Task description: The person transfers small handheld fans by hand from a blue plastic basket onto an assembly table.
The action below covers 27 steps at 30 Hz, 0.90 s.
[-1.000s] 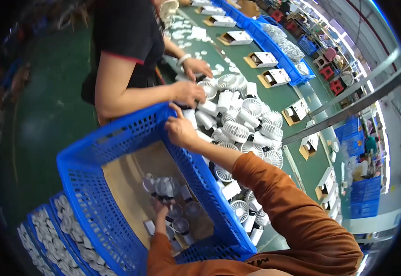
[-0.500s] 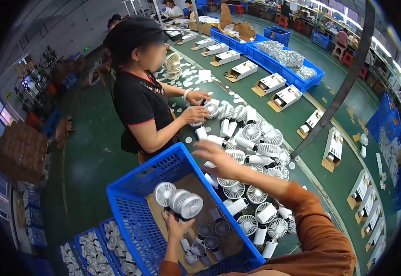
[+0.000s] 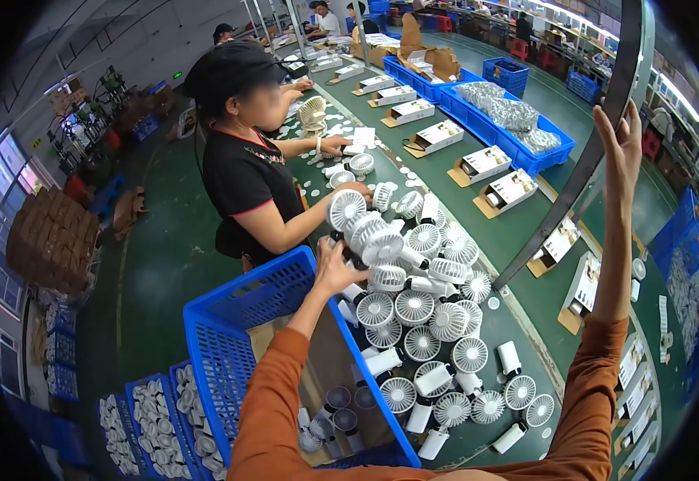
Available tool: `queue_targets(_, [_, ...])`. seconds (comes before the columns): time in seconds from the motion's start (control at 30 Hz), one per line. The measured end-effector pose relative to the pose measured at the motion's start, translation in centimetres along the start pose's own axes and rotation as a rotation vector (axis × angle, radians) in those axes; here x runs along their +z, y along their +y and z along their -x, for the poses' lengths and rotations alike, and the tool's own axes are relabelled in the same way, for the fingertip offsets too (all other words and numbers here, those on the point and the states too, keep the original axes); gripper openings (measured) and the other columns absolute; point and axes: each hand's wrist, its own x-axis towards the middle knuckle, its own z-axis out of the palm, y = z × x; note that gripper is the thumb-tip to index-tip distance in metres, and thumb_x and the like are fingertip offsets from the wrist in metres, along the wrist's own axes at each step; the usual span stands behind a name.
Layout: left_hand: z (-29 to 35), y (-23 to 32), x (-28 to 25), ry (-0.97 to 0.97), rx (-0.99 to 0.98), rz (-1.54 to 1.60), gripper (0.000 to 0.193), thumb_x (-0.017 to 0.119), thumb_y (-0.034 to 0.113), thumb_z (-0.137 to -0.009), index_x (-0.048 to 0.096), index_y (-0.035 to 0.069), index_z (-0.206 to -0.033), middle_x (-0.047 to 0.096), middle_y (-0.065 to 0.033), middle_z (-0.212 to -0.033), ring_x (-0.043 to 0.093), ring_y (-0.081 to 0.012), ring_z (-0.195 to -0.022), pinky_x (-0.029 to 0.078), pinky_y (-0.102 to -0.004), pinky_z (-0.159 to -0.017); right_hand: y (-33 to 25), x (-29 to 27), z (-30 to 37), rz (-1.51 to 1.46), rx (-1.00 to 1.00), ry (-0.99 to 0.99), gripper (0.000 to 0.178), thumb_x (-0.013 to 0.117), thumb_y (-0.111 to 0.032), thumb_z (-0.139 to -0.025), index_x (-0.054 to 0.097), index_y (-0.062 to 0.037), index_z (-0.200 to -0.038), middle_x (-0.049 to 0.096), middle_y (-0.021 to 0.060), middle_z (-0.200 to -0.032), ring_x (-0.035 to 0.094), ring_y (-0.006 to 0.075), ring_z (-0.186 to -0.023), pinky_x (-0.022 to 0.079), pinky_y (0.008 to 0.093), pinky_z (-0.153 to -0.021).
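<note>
Three or so white mini fans [image 3: 364,230] are bunched in my left hand [image 3: 335,269], whose fingers close around their dark handle ends. This bunch is over the blue plastic crate's far edge, above a pile of white fans [image 3: 422,340] on the green table. Several more fans [image 3: 344,418] lie at the bottom of the crate [image 3: 215,345], on brown cardboard. My right hand [image 3: 623,152] is raised at the right with fingers stretched upward, beside a grey metal post [image 3: 582,180]. Whether it touches the post I cannot tell. It holds nothing visible.
Across the table a co-worker in black [image 3: 241,176] reaches into the pile's far end. Open white boxes [image 3: 509,191] run in a row along the table. Blue bins with wrapped goods [image 3: 500,106] stand beyond them. Blue crates full of white parts [image 3: 154,425] stand lower left.
My left hand has lifted the fans out of the crate toward the pile. My right hand has swung from above the pile to the post. The co-worker's hands have moved apart.
</note>
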Motion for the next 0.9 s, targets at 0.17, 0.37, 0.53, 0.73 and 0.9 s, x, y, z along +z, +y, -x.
queue_targets(0.17, [-4.3,-1.2,4.5,-0.144,-0.231,-0.133,0.082,0.078,0.047,-0.044,0.053,0.004,-0.109,0.038,-0.0278,-0.115,0.039,-0.0416,-0.109,0.035,-0.0438,-0.094,3.7,0.0,-1.8,-0.323,0.333,-0.324,0.037,0.063,-0.03,-0.08,0.054,-0.0025,-0.102,0.055,0.0024,-0.067,0.053,0.0071,-0.059,0.042,0.0207,-0.056])
queue_targets(0.37, [-6.7,-1.8,9.2,-0.235,-0.346,-0.127,0.083,0.077,0.051,-0.045,0.053,0.002,-0.108,0.037,-0.0274,-0.118,0.038,-0.0416,-0.11,0.031,-0.0469,-0.095,4.1,0.9,-1.2,-0.279,0.248,-0.179,0.031,0.066,-0.032,-0.077,0.057,-0.0045,-0.087,0.05,-0.0005,-0.059,0.049,0.0069,-0.049,0.038,0.021,-0.045])
queue_targets(0.53, [-10.0,-3.8,12.2,-0.209,-0.272,-0.055,0.086,0.073,0.054,-0.054,0.045,0.0,-0.115,0.026,-0.0264,-0.133,0.033,-0.0412,-0.118,0.03,-0.0456,-0.097,3.5,0.5,-1.2,-0.242,0.23,-0.136,0.03,0.066,-0.034,-0.077,0.057,-0.0055,-0.08,0.051,0.0,-0.059,0.05,0.0073,-0.048,0.039,0.0211,-0.045])
queue_targets(0.73, [-11.7,-5.5,14.3,-0.123,-0.233,-0.176,0.086,0.068,0.042,-0.068,0.028,-0.001,-0.131,0.022,-0.0241,-0.137,0.027,-0.0372,-0.124,0.023,-0.046,-0.101,4.2,1.1,-1.0,-0.269,0.209,-0.16,0.028,0.064,-0.033,-0.078,0.056,-0.0063,-0.078,0.051,0.0005,-0.058,0.05,0.0073,-0.047,0.038,0.0211,-0.045])
queue_targets(0.9, [-8.7,-3.6,12.8,-0.082,-0.211,-0.253,0.072,0.068,0.028,-0.07,0.033,0.001,-0.128,0.029,-0.0216,-0.135,0.029,-0.0369,-0.123,0.025,-0.0485,-0.099,5.2,0.2,-1.6,-0.27,0.078,-0.129,0.028,0.058,-0.024,-0.084,0.061,0.0005,-0.096,0.052,0.0028,-0.064,0.05,0.0085,-0.054,0.037,0.0209,-0.048])
